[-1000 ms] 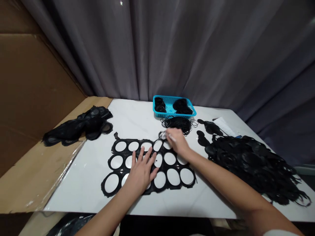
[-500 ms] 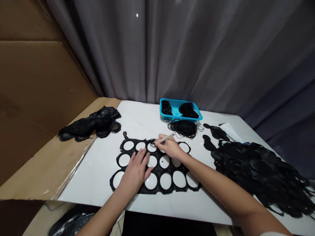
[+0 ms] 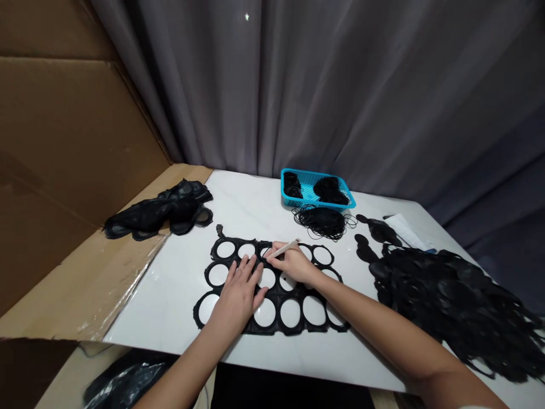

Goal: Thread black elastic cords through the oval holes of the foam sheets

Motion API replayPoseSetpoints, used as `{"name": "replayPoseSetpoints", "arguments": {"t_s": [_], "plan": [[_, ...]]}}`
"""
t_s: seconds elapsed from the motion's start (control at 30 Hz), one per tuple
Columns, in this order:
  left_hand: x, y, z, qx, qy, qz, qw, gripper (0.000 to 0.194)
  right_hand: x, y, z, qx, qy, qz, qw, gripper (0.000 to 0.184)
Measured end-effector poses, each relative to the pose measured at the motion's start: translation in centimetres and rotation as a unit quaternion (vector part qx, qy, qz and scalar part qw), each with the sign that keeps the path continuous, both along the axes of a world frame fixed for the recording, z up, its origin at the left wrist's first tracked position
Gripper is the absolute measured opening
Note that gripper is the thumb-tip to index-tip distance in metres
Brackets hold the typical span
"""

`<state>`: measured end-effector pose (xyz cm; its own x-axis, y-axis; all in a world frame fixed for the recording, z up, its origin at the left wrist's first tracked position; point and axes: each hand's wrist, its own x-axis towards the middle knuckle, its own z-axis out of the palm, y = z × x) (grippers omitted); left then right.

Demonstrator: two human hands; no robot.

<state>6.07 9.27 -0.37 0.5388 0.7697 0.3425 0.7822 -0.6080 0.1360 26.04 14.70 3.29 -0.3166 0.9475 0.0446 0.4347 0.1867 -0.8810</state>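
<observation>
A black sheet with rows of round holes (image 3: 276,297) lies flat on the white table. My left hand (image 3: 242,287) rests on its left part with fingers spread, pressing on the strips between holes. In my right hand (image 3: 293,262) is a slim, white, pen-like tool (image 3: 286,249), gripped between thumb and fingers. Its lower end is at a hole in the far row, right of my left fingertips; the tip itself is hidden by my fingers. White tabletop shows through the holes.
Behind the sheet stands a blue basket (image 3: 317,173) holding black rings, with a tangle of thin black rings (image 3: 323,221) before it. A large heap of black pieces (image 3: 451,301) covers the right side. More black sheets (image 3: 162,213) lie left on cardboard (image 3: 85,284).
My right hand and the white tool have shifted slightly nearer to me at the same far-row hole. My left hand stays on the sheet. The whole view has shifted a little.
</observation>
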Motion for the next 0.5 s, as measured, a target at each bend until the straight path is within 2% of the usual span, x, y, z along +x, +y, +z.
{"name": "replayPoseSetpoints", "arguments": {"t_s": [0.1,0.17,0.27,0.33,0.4,0.5], "plan": [[0.0,0.0,0.0,-0.004,0.008,0.001,1.000,0.044,-0.1,-0.5,-0.3,0.042,-0.017,0.016,0.999,0.012],[0.0,-0.1,0.1,-0.002,0.017,0.010,1.000,0.046,-0.4,-1.2,-0.7,0.104,-0.061,0.024,0.992,0.014],[0.0,-0.1,0.1,0.001,0.022,0.032,0.999,0.047,-0.8,-1.9,-1.3,0.207,-0.183,0.038,0.960,0.010],[0.1,-0.2,0.2,-0.001,0.022,0.040,0.999,0.046,-0.5,-1.1,-1.2,0.237,-0.232,0.029,0.943,0.008],[0.2,-0.2,0.4,-0.003,0.021,0.043,0.999,0.044,0.7,0.8,-0.7,0.237,-0.240,-0.019,0.941,0.009],[0.3,-0.3,0.7,-0.006,0.025,0.046,0.999,0.045,3.4,4.6,0.7,0.226,-0.232,-0.147,0.934,0.014]]}}
